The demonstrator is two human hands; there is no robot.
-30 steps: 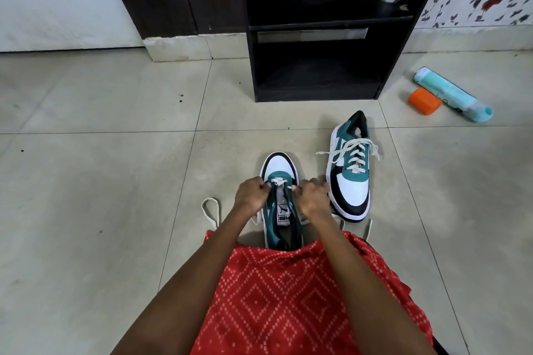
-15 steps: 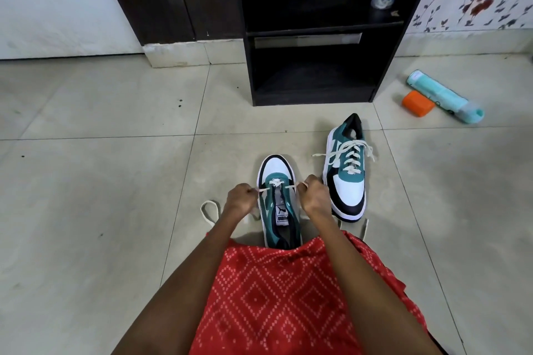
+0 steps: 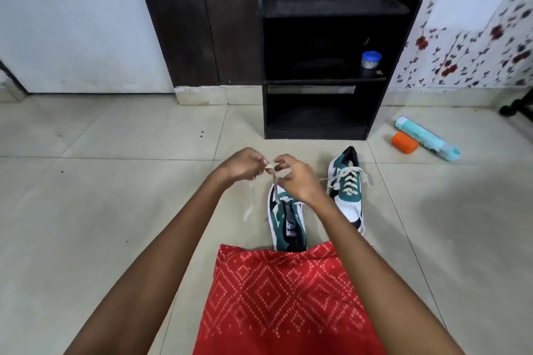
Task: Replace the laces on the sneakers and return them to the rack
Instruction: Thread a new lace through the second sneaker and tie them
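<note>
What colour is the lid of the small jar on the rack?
Blue lid, clearest in the head view.

Pale tiled floor point(image 3: 101, 210) with a few dark specks. On it at the right, a teal cylindrical bottle point(image 3: 427, 138) lies on its side, with an orange block point(image 3: 404, 143) just beside it on the near side. Small jar with blue lid point(image 3: 371, 59) stands upright, farther back. Floral wallpaper point(image 3: 473, 46) on the right wall, with a white patch point(image 3: 470, 6) high up. Dark wood panel point(image 3: 178, 23) at centre back, white wall point(image 3: 78, 23) to its left. Red diamond-patterned cloth point(image 3: 285, 302) at bottom centre. Dark object point(image 3: 519, 106) at the right edge, unclear.
</note>
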